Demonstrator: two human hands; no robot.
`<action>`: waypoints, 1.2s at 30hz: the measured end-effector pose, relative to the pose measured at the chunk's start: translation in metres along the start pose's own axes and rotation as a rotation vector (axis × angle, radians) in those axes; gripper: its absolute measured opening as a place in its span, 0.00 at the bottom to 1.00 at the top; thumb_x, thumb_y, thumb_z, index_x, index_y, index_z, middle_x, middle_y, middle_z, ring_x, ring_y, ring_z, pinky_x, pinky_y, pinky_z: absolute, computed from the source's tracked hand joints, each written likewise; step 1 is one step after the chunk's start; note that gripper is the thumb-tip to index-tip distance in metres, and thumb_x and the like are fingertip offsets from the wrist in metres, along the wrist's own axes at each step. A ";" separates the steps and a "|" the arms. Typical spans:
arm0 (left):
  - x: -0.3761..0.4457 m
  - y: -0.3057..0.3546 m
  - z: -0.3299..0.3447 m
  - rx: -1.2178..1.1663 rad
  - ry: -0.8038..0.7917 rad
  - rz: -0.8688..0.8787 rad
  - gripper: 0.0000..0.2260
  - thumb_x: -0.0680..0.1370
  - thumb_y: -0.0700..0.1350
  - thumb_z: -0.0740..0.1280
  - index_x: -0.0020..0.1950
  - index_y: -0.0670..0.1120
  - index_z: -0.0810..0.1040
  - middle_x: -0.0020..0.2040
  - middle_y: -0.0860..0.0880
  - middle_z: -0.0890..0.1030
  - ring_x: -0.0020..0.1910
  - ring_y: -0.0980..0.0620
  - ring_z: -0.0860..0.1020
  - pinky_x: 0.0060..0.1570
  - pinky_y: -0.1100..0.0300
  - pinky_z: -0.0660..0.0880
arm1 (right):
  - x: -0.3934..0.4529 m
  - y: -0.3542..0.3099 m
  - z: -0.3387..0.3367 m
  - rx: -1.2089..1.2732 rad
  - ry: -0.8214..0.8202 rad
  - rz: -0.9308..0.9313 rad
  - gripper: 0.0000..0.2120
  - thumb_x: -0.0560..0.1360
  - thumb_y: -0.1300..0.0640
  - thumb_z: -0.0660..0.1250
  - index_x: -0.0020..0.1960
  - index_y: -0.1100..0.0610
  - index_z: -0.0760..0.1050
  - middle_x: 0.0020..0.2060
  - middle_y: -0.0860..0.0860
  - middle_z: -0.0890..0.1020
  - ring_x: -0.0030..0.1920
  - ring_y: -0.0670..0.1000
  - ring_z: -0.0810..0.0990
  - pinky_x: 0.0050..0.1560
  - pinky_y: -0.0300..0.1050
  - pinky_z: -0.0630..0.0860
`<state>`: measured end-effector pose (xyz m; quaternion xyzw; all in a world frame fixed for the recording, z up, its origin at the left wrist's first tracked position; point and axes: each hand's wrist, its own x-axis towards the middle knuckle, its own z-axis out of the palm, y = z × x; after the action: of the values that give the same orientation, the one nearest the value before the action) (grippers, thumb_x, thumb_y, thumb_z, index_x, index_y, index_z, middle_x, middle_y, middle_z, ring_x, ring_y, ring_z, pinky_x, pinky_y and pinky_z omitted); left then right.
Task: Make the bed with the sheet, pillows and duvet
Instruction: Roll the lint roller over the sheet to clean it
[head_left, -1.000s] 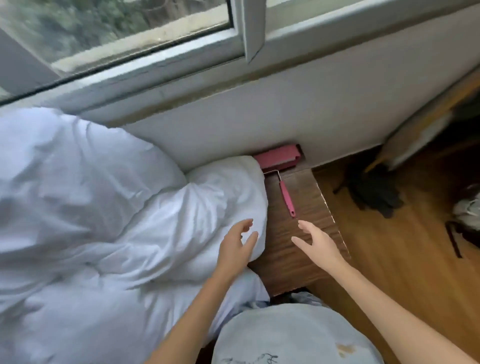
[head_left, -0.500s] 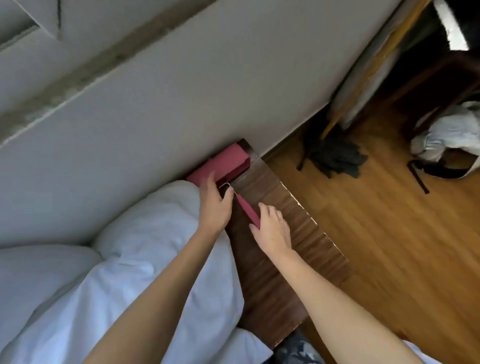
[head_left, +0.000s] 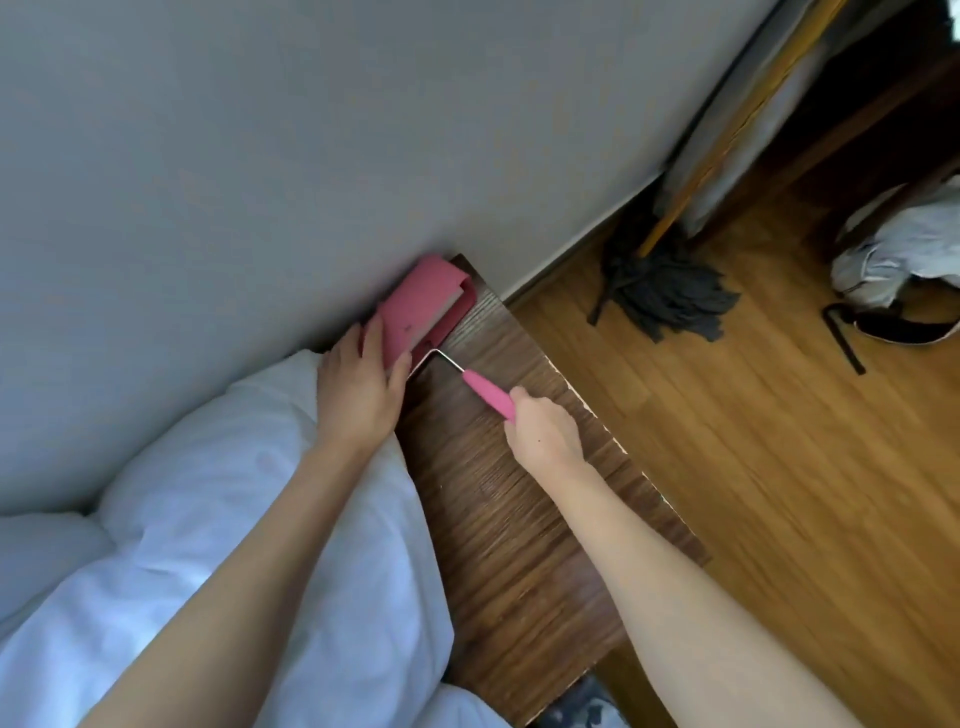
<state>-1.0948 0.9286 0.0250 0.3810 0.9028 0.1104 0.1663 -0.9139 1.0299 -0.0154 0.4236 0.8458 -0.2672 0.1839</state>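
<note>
Head view: right hand grasps the lint roller handle, axis pointing toward the wall; left hand holds its pink cover.

Left hand grips the pink lint roller's cover; right hand grips its handle.

Your one head camera looks steeply down and forward, tilted, close over the bed's wooden edge, facing the wall and floor.
</note>
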 end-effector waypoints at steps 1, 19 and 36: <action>-0.001 0.001 0.001 0.010 -0.017 0.018 0.24 0.81 0.49 0.62 0.74 0.39 0.65 0.68 0.36 0.71 0.65 0.36 0.70 0.64 0.45 0.66 | -0.001 0.003 -0.002 0.013 -0.013 0.004 0.10 0.78 0.58 0.62 0.59 0.59 0.70 0.48 0.59 0.82 0.48 0.62 0.81 0.46 0.53 0.76; 0.038 0.021 0.027 -0.141 -0.428 0.022 0.46 0.63 0.74 0.61 0.78 0.60 0.53 0.66 0.44 0.74 0.63 0.42 0.73 0.51 0.57 0.65 | -0.022 0.057 0.007 0.338 0.045 0.067 0.13 0.77 0.43 0.64 0.54 0.51 0.72 0.41 0.47 0.78 0.40 0.50 0.77 0.38 0.42 0.70; 0.027 0.000 -0.022 -0.177 -0.128 -0.044 0.31 0.76 0.54 0.70 0.75 0.46 0.65 0.69 0.40 0.72 0.67 0.39 0.70 0.63 0.48 0.69 | -0.149 0.107 0.013 0.424 0.034 0.234 0.13 0.77 0.42 0.64 0.56 0.47 0.73 0.39 0.45 0.79 0.37 0.42 0.78 0.33 0.34 0.72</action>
<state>-1.1204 0.9468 0.0392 0.3510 0.8852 0.1616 0.2591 -0.7402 0.9830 0.0226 0.5522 0.7189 -0.4085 0.1063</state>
